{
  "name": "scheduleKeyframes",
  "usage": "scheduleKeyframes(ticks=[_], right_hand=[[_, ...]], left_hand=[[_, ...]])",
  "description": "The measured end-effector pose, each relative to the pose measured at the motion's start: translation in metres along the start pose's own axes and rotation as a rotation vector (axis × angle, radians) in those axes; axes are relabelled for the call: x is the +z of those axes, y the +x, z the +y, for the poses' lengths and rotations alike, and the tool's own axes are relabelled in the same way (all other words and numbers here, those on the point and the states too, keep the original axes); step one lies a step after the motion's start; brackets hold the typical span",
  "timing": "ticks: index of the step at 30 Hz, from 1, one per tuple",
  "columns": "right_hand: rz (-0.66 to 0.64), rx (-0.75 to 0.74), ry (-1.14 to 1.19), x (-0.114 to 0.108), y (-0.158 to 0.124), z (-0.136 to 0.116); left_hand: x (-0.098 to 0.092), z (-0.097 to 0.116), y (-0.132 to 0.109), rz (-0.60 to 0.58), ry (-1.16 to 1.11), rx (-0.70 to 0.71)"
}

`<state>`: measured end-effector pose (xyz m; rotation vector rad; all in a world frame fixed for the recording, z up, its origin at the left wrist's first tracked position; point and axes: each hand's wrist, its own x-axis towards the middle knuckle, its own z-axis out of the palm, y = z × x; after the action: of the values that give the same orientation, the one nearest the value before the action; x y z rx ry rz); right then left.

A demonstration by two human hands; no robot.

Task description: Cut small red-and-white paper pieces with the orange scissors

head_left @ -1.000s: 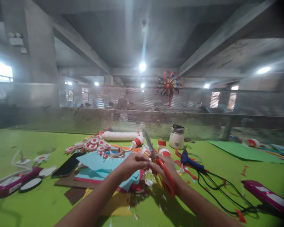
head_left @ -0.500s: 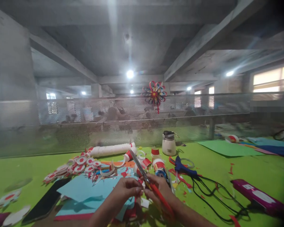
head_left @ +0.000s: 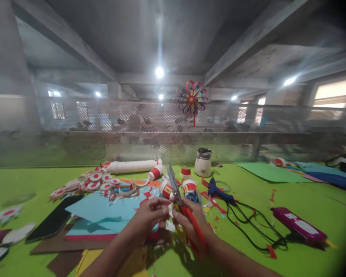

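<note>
Scissors with red-orange handles (head_left: 196,231) are gripped in my right hand (head_left: 198,217), their metal blades (head_left: 173,182) pointing up and away from me. My left hand (head_left: 150,216) is closed in a pinch on a small white paper piece (head_left: 171,209), right beside the scissors. Blur keeps its exact shape from showing. Just beyond the hands lie red-and-white paper cups (head_left: 189,187), some cut. Blue paper sheets (head_left: 99,207) are stacked to the left of my left hand, with small red scraps on them.
A pile of red-and-white paper discs (head_left: 95,181) lies before a white roll (head_left: 132,166). A dark phone-like slab (head_left: 54,219) is at left. On the right are a blue glue gun (head_left: 219,192), its cord, and a purple box (head_left: 298,225). A jar (head_left: 203,163) stands behind.
The view has tilted down, so the table's near side shows more. The scissor blades stand more upright, and the white paper piece between my hands is now visible.
</note>
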<state>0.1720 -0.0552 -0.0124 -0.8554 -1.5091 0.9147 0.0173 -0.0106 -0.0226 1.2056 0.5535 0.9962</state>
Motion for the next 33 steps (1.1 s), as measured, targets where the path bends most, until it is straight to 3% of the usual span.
scheduleKeyframes(ticks=[4,15,19,26,33], right_hand=[[0.06,-0.014,-0.038,0.001,0.001,0.002],[0.03,0.004,-0.167,0.001,0.002,0.013],[-0.016,0.031,-0.237,-0.001,0.006,0.004],[-0.277,0.109,-0.513,-0.007,0.01,0.0],[-0.405,0.072,-0.597,-0.003,0.008,0.0]], left_hand=[[0.005,-0.005,-0.001,0.033,-0.124,-0.076],[0.01,0.005,-0.007,0.166,-0.032,-0.1],[0.004,0.021,-0.007,0.308,-0.019,0.008],[-0.022,0.045,-0.003,0.541,-0.098,0.237],[-0.033,0.043,0.002,0.588,-0.303,0.334]])
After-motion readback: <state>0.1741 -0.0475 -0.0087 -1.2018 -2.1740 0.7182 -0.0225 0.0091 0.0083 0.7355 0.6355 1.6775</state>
